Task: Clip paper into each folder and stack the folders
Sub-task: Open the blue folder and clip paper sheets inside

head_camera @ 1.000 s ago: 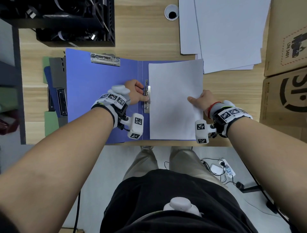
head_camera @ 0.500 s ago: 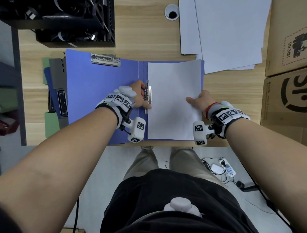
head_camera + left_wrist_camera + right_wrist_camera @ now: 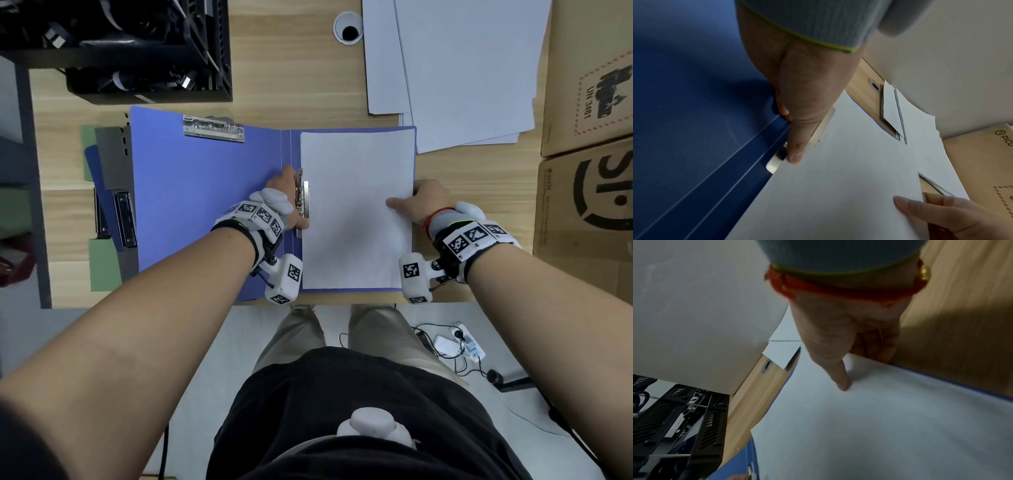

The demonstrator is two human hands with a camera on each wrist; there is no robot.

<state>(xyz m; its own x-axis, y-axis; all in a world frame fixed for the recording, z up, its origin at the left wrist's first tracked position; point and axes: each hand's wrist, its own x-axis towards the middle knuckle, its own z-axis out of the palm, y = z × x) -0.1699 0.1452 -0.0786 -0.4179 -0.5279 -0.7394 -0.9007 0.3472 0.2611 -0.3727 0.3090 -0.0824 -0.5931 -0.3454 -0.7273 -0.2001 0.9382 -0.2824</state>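
A blue folder (image 3: 205,198) lies open on the wooden desk. A white sheet of paper (image 3: 356,212) covers its right half. My left hand (image 3: 289,202) grips the metal clip (image 3: 303,198) by the spine, at the paper's left edge. In the left wrist view its thumb (image 3: 797,146) lies along the clip (image 3: 774,164). My right hand (image 3: 421,202) pinches the sheet's right edge. The right wrist view has the thumb (image 3: 840,378) on top of the paper (image 3: 879,426) and the fingers under it. A second metal clip (image 3: 214,128) sits at the top of the left cover.
Loose white sheets (image 3: 462,68) are stacked at the back right, with cardboard boxes (image 3: 589,102) beside them. A black crate (image 3: 137,51) stands at the back left. Green and grey folders (image 3: 109,205) lie left of the blue one. The desk's front edge runs just below the folder.
The sheet has slid left to the spine clip and now lies square on the right cover. My right hand moved left with it. My left hand stayed at the clip.
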